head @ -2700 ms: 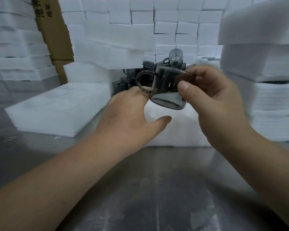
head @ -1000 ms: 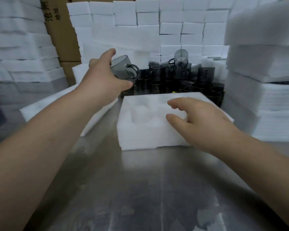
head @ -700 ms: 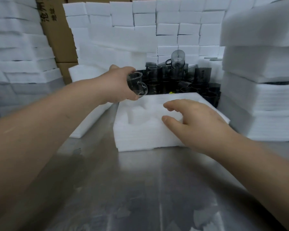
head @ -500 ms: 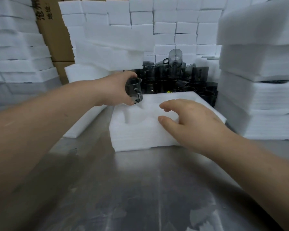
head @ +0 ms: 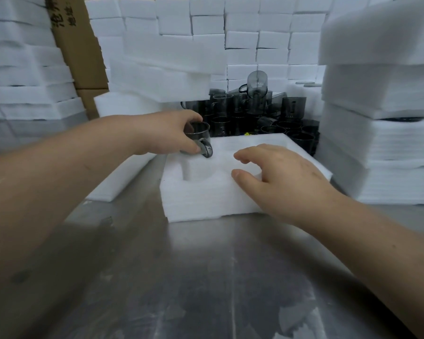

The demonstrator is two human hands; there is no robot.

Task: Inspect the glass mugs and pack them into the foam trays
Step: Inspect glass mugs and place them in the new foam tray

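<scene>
Here, at left, the left hand (head: 167,134) grips a smoky glass mug (head: 198,137) upright, its handle toward the viewer, at the far-left corner of the white foam tray (head: 206,201). A round pocket (head: 197,171) lies just nearer. The right hand (head: 282,179), fingers relaxed and slightly spread, rests on the tray's right half. Behind, more mugs (head: 257,111) crowd the steel table (head: 181,277).

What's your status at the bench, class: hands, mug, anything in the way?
Left hand grips glass mug at far-left corner of foam tray. Right hand open over tray. Its near-left pocket empty; nothing blocking.
</scene>
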